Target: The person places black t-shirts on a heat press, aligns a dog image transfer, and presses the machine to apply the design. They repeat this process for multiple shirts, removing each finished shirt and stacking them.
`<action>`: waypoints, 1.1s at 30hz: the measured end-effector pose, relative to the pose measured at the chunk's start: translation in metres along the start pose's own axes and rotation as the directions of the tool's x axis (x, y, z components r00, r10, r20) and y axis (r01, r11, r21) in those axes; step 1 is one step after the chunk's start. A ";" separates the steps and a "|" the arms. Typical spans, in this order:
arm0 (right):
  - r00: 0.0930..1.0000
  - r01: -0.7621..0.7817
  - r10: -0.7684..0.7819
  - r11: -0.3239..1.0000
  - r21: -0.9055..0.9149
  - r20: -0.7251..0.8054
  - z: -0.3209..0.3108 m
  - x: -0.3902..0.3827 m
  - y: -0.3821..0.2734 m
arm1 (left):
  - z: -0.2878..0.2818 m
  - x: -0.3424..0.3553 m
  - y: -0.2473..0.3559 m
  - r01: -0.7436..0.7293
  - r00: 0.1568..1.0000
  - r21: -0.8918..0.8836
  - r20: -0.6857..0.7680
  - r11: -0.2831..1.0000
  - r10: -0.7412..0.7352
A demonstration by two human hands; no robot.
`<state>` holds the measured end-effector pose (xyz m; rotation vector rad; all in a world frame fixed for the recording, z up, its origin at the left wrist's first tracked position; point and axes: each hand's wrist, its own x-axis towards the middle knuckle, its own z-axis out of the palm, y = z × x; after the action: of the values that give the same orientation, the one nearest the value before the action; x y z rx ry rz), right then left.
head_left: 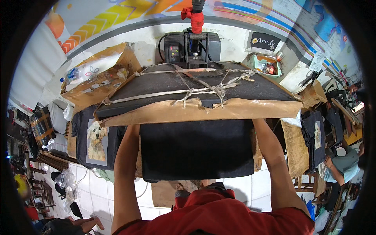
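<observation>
Both my forearms reach forward under the raised upper plate of a heat press [164, 84], and its cardboard front edge [203, 109] hides my left hand and my right hand. Black cloth [196, 150] lies flat over the lower plate between my arms, its near edge hanging toward me. The plate's dark cover is tied down with knotted pale straps [213, 91]. What my hands touch or hold under there does not show.
Left of the press lies a black garment with a white dog print [96, 143]; a similar print [317, 135] is at right. Behind stand a control box [172, 51], a cardboard box [117, 74] and a small green bin [268, 67]. Another person [340, 168] sits at far right.
</observation>
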<state>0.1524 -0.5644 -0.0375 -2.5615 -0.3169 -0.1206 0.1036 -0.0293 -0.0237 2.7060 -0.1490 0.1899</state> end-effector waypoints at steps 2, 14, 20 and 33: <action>1.000 -0.012 0.012 1.000 -0.002 0.004 -0.001 0.001 0.009 | 0.002 0.000 -0.004 0.000 1.000 -0.005 0.000 1.000 0.000; 0.995 -0.046 0.050 0.998 -0.052 0.081 -0.012 -0.091 -0.098 | -0.016 -0.082 0.058 -0.189 0.977 -0.235 -0.148 0.953 0.157; 0.999 -0.021 0.015 0.988 -0.154 -0.042 0.017 -0.162 -0.120 | 0.001 -0.163 0.087 -0.074 0.992 -0.075 -0.110 0.994 0.065; 0.993 -0.074 0.097 0.950 -0.302 0.061 0.019 -0.207 -0.149 | -0.003 -0.195 0.105 0.033 0.996 -0.014 -0.082 0.999 -0.034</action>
<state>-0.0850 -0.4734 -0.0085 -2.8815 -0.2289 -0.0414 -0.1029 -0.1086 -0.0085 2.6808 -0.0807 0.2892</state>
